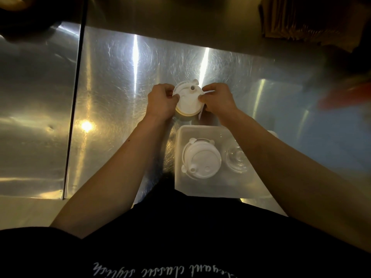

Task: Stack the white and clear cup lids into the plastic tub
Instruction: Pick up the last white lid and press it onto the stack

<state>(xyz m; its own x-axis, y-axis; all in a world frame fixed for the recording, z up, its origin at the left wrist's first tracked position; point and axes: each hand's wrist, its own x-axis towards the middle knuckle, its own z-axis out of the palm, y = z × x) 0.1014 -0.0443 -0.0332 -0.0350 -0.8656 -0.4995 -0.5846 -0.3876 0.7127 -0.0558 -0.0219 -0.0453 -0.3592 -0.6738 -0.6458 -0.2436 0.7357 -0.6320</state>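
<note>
A stack of white cup lids (187,100) stands on the steel counter, just beyond the plastic tub (179,177). My left hand (161,103) grips the stack's left side and my right hand (217,100) grips its right side, fingers pinched at the top lid's rim. A thin strip of clear wrap hangs below my right hand. Inside the tub lie a pile of white lids (200,159) on the left and clear lids (236,159) on the right, partly hidden by my right forearm.
The steel counter (124,81) reaches left to a dark seam (74,109), with another steel surface beyond. Brown paper items (297,23) sit at the far right corner. A blurred red and blue shape (341,97) lies at the right.
</note>
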